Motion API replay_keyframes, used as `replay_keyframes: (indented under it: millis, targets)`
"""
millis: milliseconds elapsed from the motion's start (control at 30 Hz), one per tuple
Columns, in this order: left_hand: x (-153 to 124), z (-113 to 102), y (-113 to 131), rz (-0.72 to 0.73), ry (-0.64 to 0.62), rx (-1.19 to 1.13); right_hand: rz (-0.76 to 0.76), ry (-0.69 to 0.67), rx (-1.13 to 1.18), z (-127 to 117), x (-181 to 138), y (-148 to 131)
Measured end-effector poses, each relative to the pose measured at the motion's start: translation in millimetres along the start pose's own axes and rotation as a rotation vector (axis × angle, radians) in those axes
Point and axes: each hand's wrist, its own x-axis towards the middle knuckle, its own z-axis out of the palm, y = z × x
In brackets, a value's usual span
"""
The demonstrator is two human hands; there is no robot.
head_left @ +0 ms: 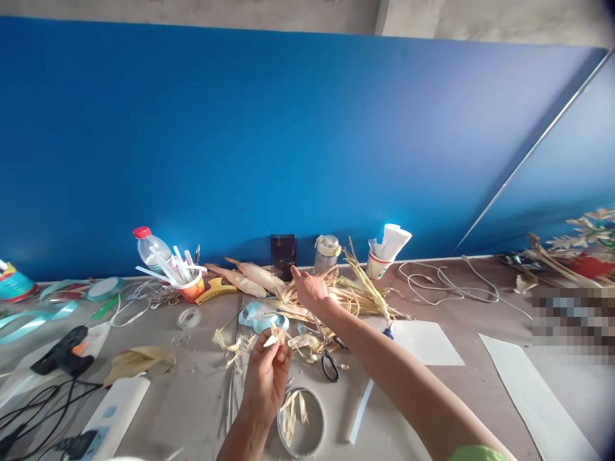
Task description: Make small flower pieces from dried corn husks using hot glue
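My left hand (267, 371) is raised above the table with its fingers pinched on a small folded piece of dried corn husk (275, 335). My right hand (311, 289) reaches forward over the pile of dried husks (353, 294), its forefinger stretched out toward the back, fingers partly curled, holding nothing that I can see. Black-handled scissors (329, 362) lie between the two arms. A round metal lid (302, 422) with husk scraps in it sits just below my left hand.
At the back stand a water bottle (151, 248), an orange cup of white strips (191, 282), a jar (327, 253), a paper cup (379, 261). A black glue gun (61, 352), tape rolls (189, 317), ribbon and white paper sheets (427, 342) lie around. A blue wall rises behind.
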Motion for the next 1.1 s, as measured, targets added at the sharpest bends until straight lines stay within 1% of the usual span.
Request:
replay_keyframes:
  millis: [167, 367, 467, 567, 667, 767, 833, 900, 967, 1033, 1100]
  targets:
    - [-1.1, 0.3, -1.9, 0.007, 0.004, 0.019, 0.006, -0.007, -0.025, 7.4, 16.9, -0.7]
    - [-2.9, 0.5, -1.8, 0.005, 0.020, 0.014, 0.032, 0.014, -0.002, 13.5, 30.7, 1.0]
    - [-2.4, 0.3, -2.3, -0.002, 0.032, 0.020, 0.038, 0.027, 0.030, 12.1, 33.3, 2.0]
    - [-1.7, 0.2, -2.5, 0.004, 0.041, 0.028, 0.028, 0.075, 0.086, 5.3, 28.3, 0.9]
    - [-1.0, 0.0, -2.2, 0.005, 0.031, 0.022, 0.010, 0.163, 0.154, -3.0, 7.7, -1.9]
    - [-0.3, -0.5, -2.7, 0.011, 0.049, 0.012, -0.027, 0.222, 0.267, -6.0, -31.8, -4.8]
    - [0.0, -0.8, -4.1, 0.024, 0.057, 0.015, -0.108, 0.224, 0.581, -5.0, -64.5, -6.7]
    - [-0.4, -0.7, -6.1, 0.017, 0.060, 0.033, -0.113, 0.174, 0.806, -4.0, -96.5, -9.2]
    - [-2.4, 0.6, -8.3, -0.009, 0.069, 0.069, -0.121, 0.123, 0.958, -4.6, -123.0, -13.3]
    - [-5.7, 3.0, -10.2, -0.044, 0.072, 0.115, -0.117, 0.139, 1.057, -6.4, -141.0, -18.9]
    - [-9.6, 6.2, -11.8, -0.065, 0.057, 0.157, -0.084, 0.185, 1.103, -7.7, -150.6, -25.3]
